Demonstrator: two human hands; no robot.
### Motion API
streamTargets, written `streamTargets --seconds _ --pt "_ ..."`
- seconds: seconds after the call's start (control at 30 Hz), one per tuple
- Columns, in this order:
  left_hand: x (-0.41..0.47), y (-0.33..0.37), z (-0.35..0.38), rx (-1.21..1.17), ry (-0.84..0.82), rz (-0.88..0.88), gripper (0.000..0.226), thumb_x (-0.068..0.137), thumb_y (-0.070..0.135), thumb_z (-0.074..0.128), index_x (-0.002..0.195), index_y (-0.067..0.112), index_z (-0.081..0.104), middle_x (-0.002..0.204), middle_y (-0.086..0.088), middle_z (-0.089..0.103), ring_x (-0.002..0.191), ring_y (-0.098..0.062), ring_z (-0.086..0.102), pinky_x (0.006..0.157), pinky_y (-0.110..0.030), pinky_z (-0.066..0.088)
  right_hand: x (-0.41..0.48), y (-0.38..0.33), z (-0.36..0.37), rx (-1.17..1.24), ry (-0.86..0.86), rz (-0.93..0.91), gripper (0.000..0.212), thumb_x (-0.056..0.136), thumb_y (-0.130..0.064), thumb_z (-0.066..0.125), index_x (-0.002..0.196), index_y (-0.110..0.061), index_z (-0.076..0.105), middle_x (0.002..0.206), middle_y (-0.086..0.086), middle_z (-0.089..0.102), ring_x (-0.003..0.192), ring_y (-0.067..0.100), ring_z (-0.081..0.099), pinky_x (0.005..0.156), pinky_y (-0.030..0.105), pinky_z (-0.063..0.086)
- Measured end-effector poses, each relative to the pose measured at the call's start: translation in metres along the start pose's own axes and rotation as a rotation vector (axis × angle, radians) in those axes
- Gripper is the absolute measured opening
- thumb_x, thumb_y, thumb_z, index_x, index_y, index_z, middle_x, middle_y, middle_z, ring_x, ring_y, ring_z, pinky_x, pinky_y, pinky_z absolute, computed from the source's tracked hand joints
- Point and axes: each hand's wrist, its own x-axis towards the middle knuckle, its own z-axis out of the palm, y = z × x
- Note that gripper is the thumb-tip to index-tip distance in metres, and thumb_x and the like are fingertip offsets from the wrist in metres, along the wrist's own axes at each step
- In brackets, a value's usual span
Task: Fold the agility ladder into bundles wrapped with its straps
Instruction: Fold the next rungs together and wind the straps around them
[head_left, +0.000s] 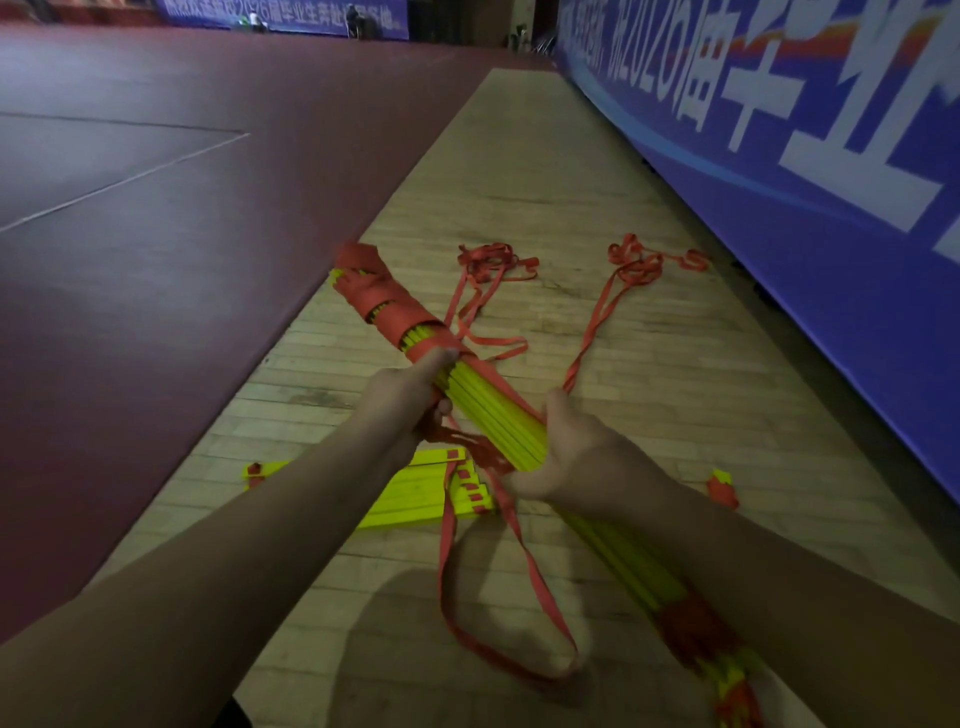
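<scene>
Bundle of yellow rungs (493, 410) held off the floor at centre, slanting from far left to near right. Its far end is bound in a red strap wrap (384, 301).

Left hand (410, 400): fingers curled round the bundle just below the wrap, one finger stretched along it to touch the wrap's edge.

Right hand (571, 452): closed round the bundle nearer the camera, thumb up. Cannot tell if it also pinches a strap.

A strap loop (498, 597) hangs down between the forearms.

A second stack of rungs (415, 488) lies flat on the wooden floor strip (519, 182) under the hands. Loose straps (493, 260) lie tangled farther off.

Maroon court (156, 208) to the left, blue banner (779, 156) along the right.
</scene>
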Motion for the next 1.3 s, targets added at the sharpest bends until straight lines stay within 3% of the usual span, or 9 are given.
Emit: streamTargets --seconds 0.17,0.27,0.37,0.43,0.57,0.77,0.97,1.2,1.3 --pt "-0.012 0.015 -0.004 -0.022 -0.078 0.123 0.034 0.094 0.033 0.06 0.07 0.011 0.052 0.039 0.005 0.043 0.038 -0.01 0.042 0.046 -0.026 0.032 0.003 0.009 -0.013 0.578 -0.27 0.012 0.043 0.068 -0.042 0.085 0.101 -0.017 0.074 0.093 0.002 0.076 0.083 0.018 0.073 0.076 0.037 0.057" --pt "-0.014 0.023 -0.008 0.028 -0.131 0.232 0.04 0.095 0.037 0.058 0.065 0.011 0.054 0.045 -0.002 0.046 0.046 -0.017 0.041 0.052 -0.032 0.029 -0.003 0.009 -0.011 0.777 -0.335 0.009 0.039 0.065 -0.032 0.08 0.098 -0.012 0.073 0.084 0.005 0.073 0.071 0.018 0.069 0.063 0.031 0.054" --pt "-0.005 0.03 -0.016 0.051 -0.116 0.316 0.044 0.092 0.043 0.059 0.06 0.013 0.056 0.048 -0.005 0.048 0.048 -0.019 0.042 0.054 -0.034 0.03 -0.006 0.01 -0.011 0.967 -0.438 0.012 0.045 0.072 -0.02 0.078 0.113 -0.005 0.065 0.098 0.016 0.072 0.086 0.031 0.072 0.08 0.049 0.059" --pt "-0.001 0.033 -0.02 0.061 -0.139 0.327 0.046 0.081 0.054 0.063 0.064 0.012 0.058 0.051 -0.007 0.049 0.048 -0.019 0.042 0.055 -0.034 0.032 -0.012 0.007 -0.013 1.071 -0.575 -0.027 0.042 0.08 -0.013 0.073 0.117 0.0 0.056 0.107 0.026 0.07 0.081 0.04 0.07 0.073 0.052 0.059" --pt "0.006 0.035 -0.024 0.027 -0.153 0.345 0.041 0.082 0.053 0.062 0.073 0.013 0.06 0.056 -0.007 0.05 0.049 -0.018 0.044 0.054 -0.034 0.033 -0.013 0.002 -0.013 1.076 -0.536 -0.111 0.038 0.079 -0.014 0.075 0.109 -0.001 0.055 0.083 0.024 0.066 0.058 0.028 0.058 0.058 0.038 0.051" --pt "0.005 0.043 -0.039 0.269 -0.388 0.221 0.048 0.098 0.044 0.052 0.101 -0.002 0.068 0.081 -0.022 0.072 0.056 -0.023 0.063 0.054 -0.03 0.051 -0.01 0.004 -0.017 0.85 -0.123 -0.132 0.033 0.079 -0.005 0.082 0.102 -0.014 0.061 0.062 -0.005 0.065 0.047 0.009 0.058 0.045 0.023 0.045" --pt "-0.005 0.028 -0.024 0.306 -0.412 0.177 0.061 0.077 0.053 0.069 0.103 -0.002 0.068 0.092 -0.02 0.075 0.055 -0.024 0.061 0.055 -0.032 0.054 -0.009 0.003 -0.009 0.323 0.165 -0.078 0.041 0.078 -0.037 0.079 0.107 -0.039 0.049 0.08 -0.011 0.067 0.075 0.009 0.066 0.069 0.032 0.053" --pt "0.004 0.02 -0.017 0.214 -0.074 0.246 0.052 0.079 0.056 0.071 0.078 0.004 0.067 0.062 -0.012 0.063 0.048 -0.021 0.058 0.054 -0.029 0.047 -0.005 -0.005 -0.005 0.499 -0.062 -0.088 0.08 0.058 -0.063 0.074 0.128 -0.031 0.05 0.098 -0.008 0.067 0.083 0.001 0.064 0.075 0.029 0.052" --pt "-0.001 0.026 -0.019 0.135 -0.162 0.295 0.057 0.076 0.061 0.067 0.08 0.004 0.068 0.075 -0.021 0.065 0.069 -0.033 0.063 0.069 -0.045 0.053 -0.006 -0.005 -0.017 0.88 -0.227 0.003 0.055 0.072 -0.055 0.076 0.113 -0.02 0.067 0.088 0.0 0.073 0.075 0.011 0.068 0.068 0.031 0.052"
